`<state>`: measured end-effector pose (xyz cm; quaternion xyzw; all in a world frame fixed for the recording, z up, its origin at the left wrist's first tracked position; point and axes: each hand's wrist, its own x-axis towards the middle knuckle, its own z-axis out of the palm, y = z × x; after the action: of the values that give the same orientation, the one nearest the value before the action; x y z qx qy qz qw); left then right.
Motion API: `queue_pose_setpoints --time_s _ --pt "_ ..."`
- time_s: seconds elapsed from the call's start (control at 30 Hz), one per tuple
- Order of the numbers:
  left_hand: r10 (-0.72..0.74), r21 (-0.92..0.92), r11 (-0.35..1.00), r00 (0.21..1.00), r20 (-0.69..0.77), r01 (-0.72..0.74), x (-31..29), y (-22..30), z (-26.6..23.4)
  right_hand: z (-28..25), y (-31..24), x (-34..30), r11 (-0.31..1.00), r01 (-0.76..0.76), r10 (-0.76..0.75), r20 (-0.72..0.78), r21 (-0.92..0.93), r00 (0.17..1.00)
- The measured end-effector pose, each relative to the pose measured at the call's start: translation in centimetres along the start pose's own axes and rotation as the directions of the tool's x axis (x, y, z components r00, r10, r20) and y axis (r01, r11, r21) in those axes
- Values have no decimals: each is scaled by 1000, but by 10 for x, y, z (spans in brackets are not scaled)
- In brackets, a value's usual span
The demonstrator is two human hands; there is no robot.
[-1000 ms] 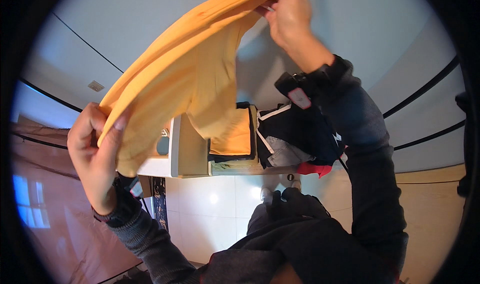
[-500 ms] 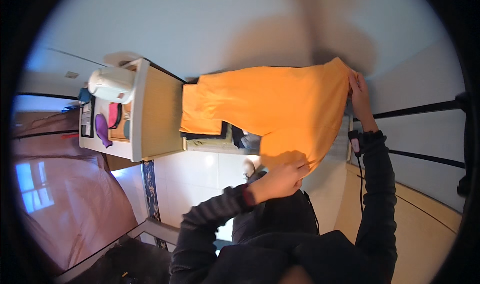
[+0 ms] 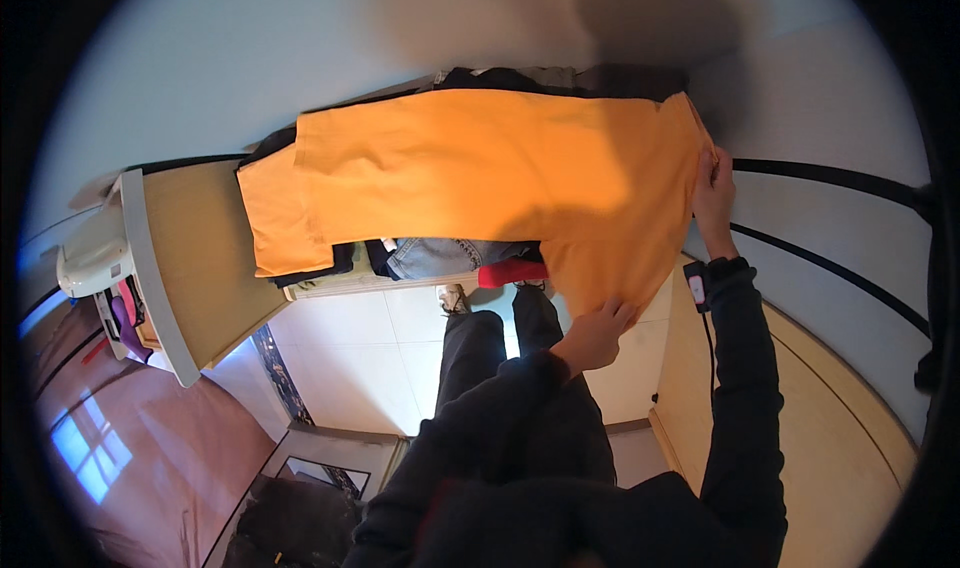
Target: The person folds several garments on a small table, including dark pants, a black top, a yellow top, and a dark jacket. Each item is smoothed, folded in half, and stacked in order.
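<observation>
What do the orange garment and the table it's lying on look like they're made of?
The orange garment looks like soft matte knit fabric, probably cotton: it drapes and creases where the left hand and right hand grip its edge. The table looks like light wood or laminate, smooth and flat with a pale edge.

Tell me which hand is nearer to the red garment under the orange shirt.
Left. The left hand grips the orange shirt's lower edge, just right of the red garment. The right hand holds the shirt's far right edge, farther away.
</observation>
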<state>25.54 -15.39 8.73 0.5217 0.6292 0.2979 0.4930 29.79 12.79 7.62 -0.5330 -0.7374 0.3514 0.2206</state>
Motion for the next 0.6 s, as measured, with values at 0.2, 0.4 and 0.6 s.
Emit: queue_pose_setpoints --time_s 0.2,0.4,0.6 --pt "-228 -188 965 940 -255 182 -10 -43 -9 56 -5 -36 939 297 -264 188 -172 946" --pt "-92 -30 894 117 -989 446 -82 -163 -143 165 -61 -92 813 581 -513 415 -48 752" --pt "-142 -24 699 106 -984 715 -165 -235 -265 259 -107 -128 688 646 -474 470 -331 745"
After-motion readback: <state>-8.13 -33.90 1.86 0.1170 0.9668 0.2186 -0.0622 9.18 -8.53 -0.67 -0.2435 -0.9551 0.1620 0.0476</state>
